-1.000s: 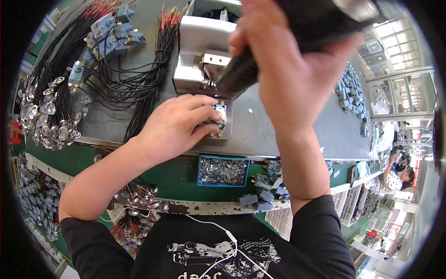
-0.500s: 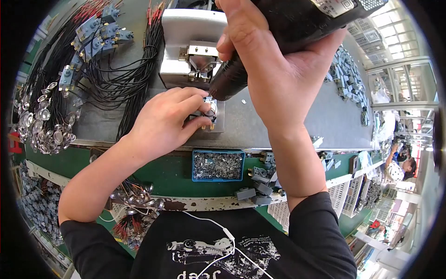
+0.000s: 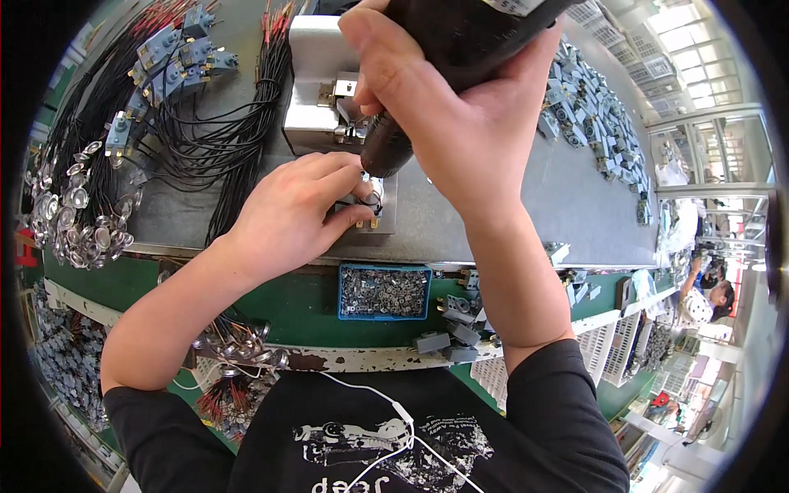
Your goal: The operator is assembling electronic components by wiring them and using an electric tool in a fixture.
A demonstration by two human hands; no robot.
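Note:
A black cylindrical power screwdriver (image 3: 468,49) is gripped in my right hand (image 3: 485,131), fingers wrapped round its body. Its tapered nose points down at a small component (image 3: 376,200) with brass terminals and a ring-like edge. My left hand (image 3: 288,205) pinches that component between thumb and fingers on the metal base plate (image 3: 389,218). The fingers and the nose hide most of the component, and the screwdriver's tip contact cannot be made out. Just behind stands a metal fixture (image 3: 312,49) with a bracket, partly covered by my right hand.
Black cable bundles (image 3: 251,140) with grey switches (image 3: 168,62) and round metal caps (image 3: 78,197) lie on the left. A pile of grey switches (image 3: 592,115) spreads at right. A blue tray (image 3: 385,317) of small metal parts sits near me. Another person (image 3: 707,302) is far right.
My right hand and the screwdriver have shifted left, the nose coming closer over the component. More of the grey switch pile shows at right. My left hand keeps nearly the same place.

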